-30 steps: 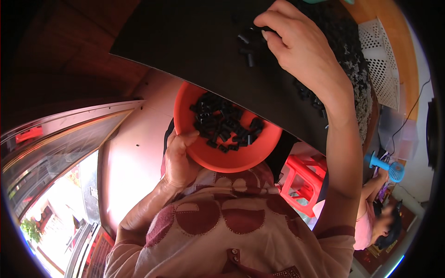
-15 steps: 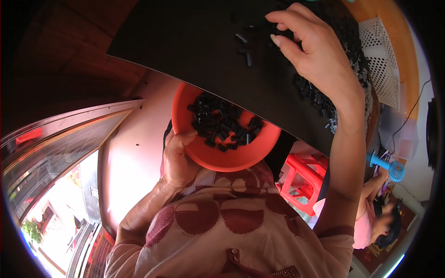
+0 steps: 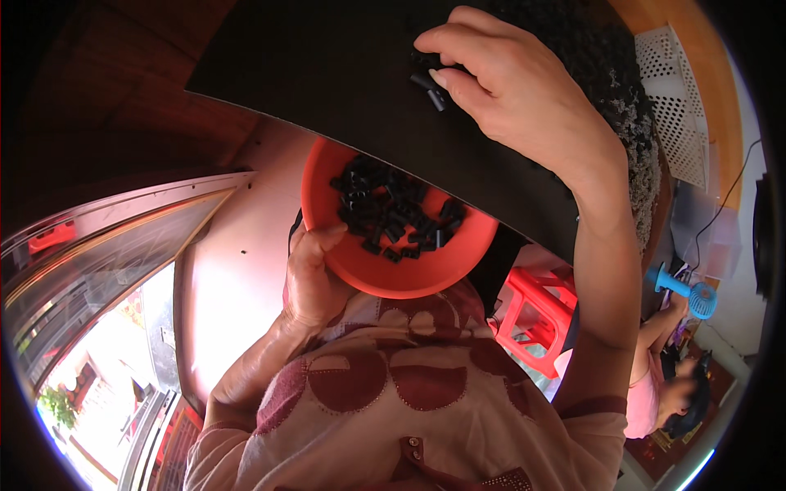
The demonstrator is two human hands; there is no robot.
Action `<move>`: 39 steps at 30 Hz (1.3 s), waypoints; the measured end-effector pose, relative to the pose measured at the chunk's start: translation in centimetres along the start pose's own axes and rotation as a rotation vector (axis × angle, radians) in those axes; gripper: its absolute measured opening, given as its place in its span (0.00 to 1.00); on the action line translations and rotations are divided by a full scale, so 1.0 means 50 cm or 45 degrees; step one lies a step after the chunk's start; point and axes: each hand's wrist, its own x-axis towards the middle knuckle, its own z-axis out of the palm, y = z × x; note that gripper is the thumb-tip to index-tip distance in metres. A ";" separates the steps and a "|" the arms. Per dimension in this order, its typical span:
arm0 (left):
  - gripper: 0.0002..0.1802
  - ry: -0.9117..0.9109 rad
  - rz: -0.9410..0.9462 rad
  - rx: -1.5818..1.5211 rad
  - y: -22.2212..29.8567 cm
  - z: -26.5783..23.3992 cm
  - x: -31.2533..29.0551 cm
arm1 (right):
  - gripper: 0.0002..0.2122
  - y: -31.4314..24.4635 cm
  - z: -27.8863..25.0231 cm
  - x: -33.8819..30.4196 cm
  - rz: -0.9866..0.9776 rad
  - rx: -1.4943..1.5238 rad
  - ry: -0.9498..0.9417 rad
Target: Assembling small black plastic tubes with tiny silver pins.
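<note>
An orange-red bowl sits close to my body, partly under the edge of a dark tabletop. My left hand grips its left rim, with the thumb over the edge. Many short black tubes lie inside it. Above the tabletop, my right hand is curved palm down, thumb and forefinger apart. A few loose black tubes lie right by the thumb tip; what is under the palm is hidden.
A heap of black pieces covers the table's right side, beside a white perforated rack. A red plastic stool stands below on the right. A blue handheld fan and another person are farther right.
My right hand has moved left across the tabletop, from beside the heap to the loose tubes. The left hand and bowl have barely shifted.
</note>
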 end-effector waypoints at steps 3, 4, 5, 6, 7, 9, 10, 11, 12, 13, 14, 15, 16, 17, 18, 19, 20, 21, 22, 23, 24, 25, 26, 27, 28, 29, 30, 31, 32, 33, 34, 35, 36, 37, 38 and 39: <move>0.21 0.007 -0.046 -0.251 0.006 0.012 -0.003 | 0.06 -0.004 0.005 0.012 -0.133 -0.093 -0.078; 0.22 0.011 -0.052 -0.268 0.006 0.012 -0.004 | 0.06 -0.009 0.003 0.017 -0.133 -0.093 -0.080; 0.22 0.016 -0.057 -0.286 0.006 0.013 -0.004 | 0.05 -0.015 -0.001 0.023 -0.046 -0.079 -0.143; 0.22 0.018 -0.056 -0.287 0.005 0.014 -0.005 | 0.04 -0.018 -0.003 0.026 0.040 -0.064 -0.205; 0.22 0.022 -0.050 -0.301 0.004 0.014 -0.005 | 0.04 -0.012 -0.001 0.024 0.038 -0.063 -0.206; 0.22 0.028 -0.044 -0.317 0.002 0.012 -0.004 | 0.06 0.006 0.003 0.019 -0.256 -0.119 -0.129; 0.22 0.010 -0.035 -0.298 0.002 0.009 -0.003 | 0.06 0.005 0.003 0.017 -0.258 -0.118 -0.130; 0.22 -0.008 -0.027 -0.278 0.002 0.007 -0.003 | 0.07 0.001 0.001 0.015 -0.255 -0.083 -0.094; 0.22 -0.008 -0.027 -0.279 0.002 0.006 -0.003 | 0.07 -0.001 0.000 0.013 -0.248 -0.050 -0.058; 0.22 -0.017 -0.034 -0.278 0.002 0.010 -0.002 | 0.07 0.026 0.012 0.016 -0.239 -0.055 -0.053; 0.22 -0.026 -0.042 -0.277 0.002 0.013 -0.002 | 0.08 0.076 0.038 0.027 -0.690 -0.159 0.300; 0.22 -0.022 -0.041 -0.278 0.000 0.008 -0.001 | 0.08 0.074 0.050 0.048 -1.150 -0.253 0.652; 0.22 -0.019 -0.028 -0.236 -0.003 0.002 0.000 | 0.08 0.064 0.051 0.037 -1.152 -0.249 0.652; 0.22 -0.017 -0.016 -0.193 -0.005 -0.002 0.001 | 0.08 0.043 0.050 0.014 -0.649 -0.160 0.354; 0.22 -0.016 -0.016 -0.192 -0.005 0.000 0.000 | 0.09 0.022 0.047 0.003 -0.145 -0.071 0.058; 0.22 -0.003 -0.029 -0.239 -0.003 0.004 -0.001 | 0.09 0.024 0.048 0.002 -0.145 -0.070 0.058; 0.22 0.009 -0.041 -0.286 -0.002 0.006 -0.002 | 0.10 0.027 0.049 0.002 -0.171 -0.092 0.071; 0.22 0.008 -0.040 -0.285 -0.001 0.007 -0.003 | 0.10 0.028 0.048 -0.001 -0.196 -0.117 0.086; 0.23 0.013 -0.044 -0.276 -0.001 0.007 -0.004 | 0.10 0.030 0.048 -0.005 -0.196 -0.117 0.087; 0.23 0.018 -0.048 -0.267 0.000 0.008 -0.005 | 0.09 0.033 0.048 -0.009 -0.219 -0.106 0.086; 0.23 0.017 -0.049 -0.267 0.001 0.012 -0.005 | 0.09 0.035 0.048 -0.011 -0.239 -0.096 0.084; 0.23 0.039 -0.042 -0.305 0.002 0.018 -0.005 | 0.09 0.035 0.048 -0.013 -0.237 -0.097 0.084; 0.23 0.061 -0.036 -0.343 0.002 0.021 -0.005 | 0.09 0.033 0.048 -0.016 -0.223 -0.087 0.074; 0.23 0.061 -0.036 -0.342 0.001 0.019 -0.005 | 0.10 0.032 0.048 -0.018 -0.209 -0.077 0.065; 0.23 0.036 -0.035 -0.314 0.000 0.014 -0.004 | 0.10 0.032 0.048 -0.020 -0.209 -0.077 0.065; 0.23 0.010 -0.033 -0.286 -0.002 0.009 -0.004 | 0.10 0.033 0.047 -0.022 -0.196 -0.036 0.061; 0.23 0.012 -0.033 -0.286 -0.003 0.005 -0.003 | 0.10 0.033 0.047 -0.024 -0.186 0.006 0.055; 0.23 0.003 -0.038 -0.276 -0.003 0.002 -0.003 | 0.10 0.032 0.047 -0.025 -0.187 0.007 0.055; 0.23 -0.005 -0.043 -0.266 -0.004 0.000 -0.003 | 0.10 0.032 0.048 -0.027 -0.205 0.006 0.050; 0.23 -0.005 -0.043 -0.266 -0.003 0.003 -0.003 | 0.10 0.030 0.048 -0.030 -0.223 0.006 0.046; 0.23 0.017 -0.043 -0.305 -0.003 0.009 -0.003 | 0.10 0.029 0.049 -0.032 -0.223 0.005 0.046; 0.23 0.038 -0.042 -0.345 -0.002 0.013 -0.003 | 0.11 0.027 0.051 -0.034 -0.216 0.013 0.066; 0.23 0.038 -0.042 -0.344 -0.003 0.012 -0.003 | 0.11 0.025 0.054 -0.037 -0.209 0.022 0.086; 0.23 0.032 -0.034 -0.335 -0.004 0.012 -0.002 | 0.11 0.022 0.057 -0.039 -0.208 0.021 0.086; 0.24 0.025 -0.026 -0.326 -0.004 0.012 -0.002 | 0.12 0.019 0.061 -0.042 -0.206 0.021 0.102; 0.24 0.020 -0.026 -0.324 -0.002 0.014 -0.001 | 0.13 0.014 0.061 -0.043 -0.202 0.018 0.119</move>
